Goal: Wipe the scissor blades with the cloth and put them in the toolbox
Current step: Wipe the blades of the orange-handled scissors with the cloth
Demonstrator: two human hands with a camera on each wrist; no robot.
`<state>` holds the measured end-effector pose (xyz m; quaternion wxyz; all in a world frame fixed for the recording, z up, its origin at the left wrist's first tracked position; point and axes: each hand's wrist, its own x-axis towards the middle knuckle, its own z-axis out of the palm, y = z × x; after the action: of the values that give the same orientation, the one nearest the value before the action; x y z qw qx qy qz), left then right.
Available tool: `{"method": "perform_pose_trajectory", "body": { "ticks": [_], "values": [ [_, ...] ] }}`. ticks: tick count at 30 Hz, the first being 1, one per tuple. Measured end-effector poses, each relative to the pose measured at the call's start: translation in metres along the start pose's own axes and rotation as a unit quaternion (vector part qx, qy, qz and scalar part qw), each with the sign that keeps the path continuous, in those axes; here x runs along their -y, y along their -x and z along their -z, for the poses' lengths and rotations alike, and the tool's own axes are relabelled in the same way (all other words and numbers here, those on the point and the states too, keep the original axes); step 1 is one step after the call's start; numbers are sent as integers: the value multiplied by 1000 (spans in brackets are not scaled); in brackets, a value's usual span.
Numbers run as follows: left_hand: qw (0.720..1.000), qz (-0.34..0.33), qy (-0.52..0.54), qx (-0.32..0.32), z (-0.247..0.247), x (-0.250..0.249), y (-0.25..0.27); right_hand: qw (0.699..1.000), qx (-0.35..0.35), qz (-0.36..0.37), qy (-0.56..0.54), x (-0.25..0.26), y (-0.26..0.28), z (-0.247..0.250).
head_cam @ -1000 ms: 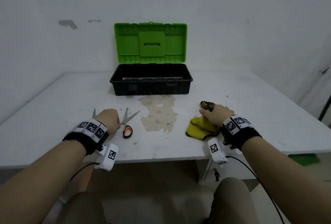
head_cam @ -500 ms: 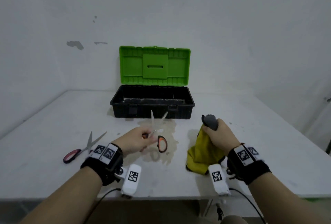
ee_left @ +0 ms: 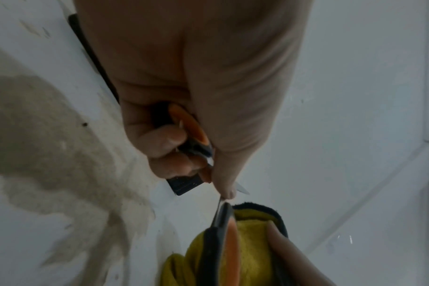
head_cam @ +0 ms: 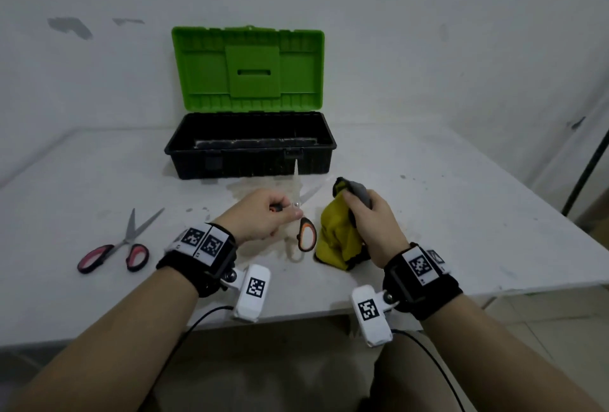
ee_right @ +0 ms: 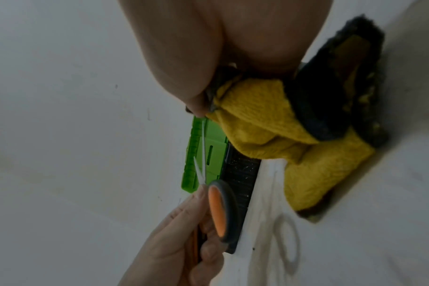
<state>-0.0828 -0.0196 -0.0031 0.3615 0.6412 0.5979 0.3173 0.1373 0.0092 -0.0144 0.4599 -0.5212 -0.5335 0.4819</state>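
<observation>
My left hand (head_cam: 263,217) grips one handle of the orange-and-black scissors (head_cam: 307,237) above the table, blades spread and pointing toward the toolbox. In the left wrist view my fingers (ee_left: 164,139) curl round the orange handle (ee_left: 189,123). My right hand (head_cam: 369,217) holds the yellow cloth (head_cam: 339,237) with grey edging bunched up, just right of the blades; its lower end touches the table. In the right wrist view the cloth (ee_right: 269,123) hangs from my fist beside the scissors (ee_right: 220,211). The black toolbox (head_cam: 250,161) stands open behind, its green lid (head_cam: 247,69) upright.
A second pair of scissors with red-and-black handles (head_cam: 115,250) lies open on the white table (head_cam: 445,214) at the left. A brown stain (head_cam: 250,190) marks the tabletop in front of the toolbox. The wall stands close behind the box.
My left hand lifted the orange scissors off the table and brought them right, toward the cloth. My right hand raised the bunched cloth. The view has shifted closer.
</observation>
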Motion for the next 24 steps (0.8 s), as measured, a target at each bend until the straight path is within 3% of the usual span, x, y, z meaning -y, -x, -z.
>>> {"method": "perform_pose_trajectory", "body": {
  "ticks": [4, 6, 8, 13, 16, 21, 24],
  "values": [
    [1000, -5, 4, -28, 3, 6, 2, 988, -56, 104, 98, 1, 1, 3],
    [1000, -6, 1, -29, 4, 7, 2, 979, -50, 151, 130, 3, 2, 1],
    [1000, -6, -9, -24, 4, 7, 1, 975, -12, 162, 153, 2, 2, -4],
    [999, -8, -18, -29, -1, 9, -2, 985, 69, 113, 114, 2, 3, -14],
    [999, -6, -24, -25, -3, 11, -3, 971, 72, 155, 165, 3, 2, -15],
    [999, -14, -16, -25, -6, 10, -4, 937, -3, 278, 212, 2, -1, -14],
    [999, -26, -2, -26, -9, 5, -2, 931, 38, 296, 208, 8, 3, -15]
  ]
}}
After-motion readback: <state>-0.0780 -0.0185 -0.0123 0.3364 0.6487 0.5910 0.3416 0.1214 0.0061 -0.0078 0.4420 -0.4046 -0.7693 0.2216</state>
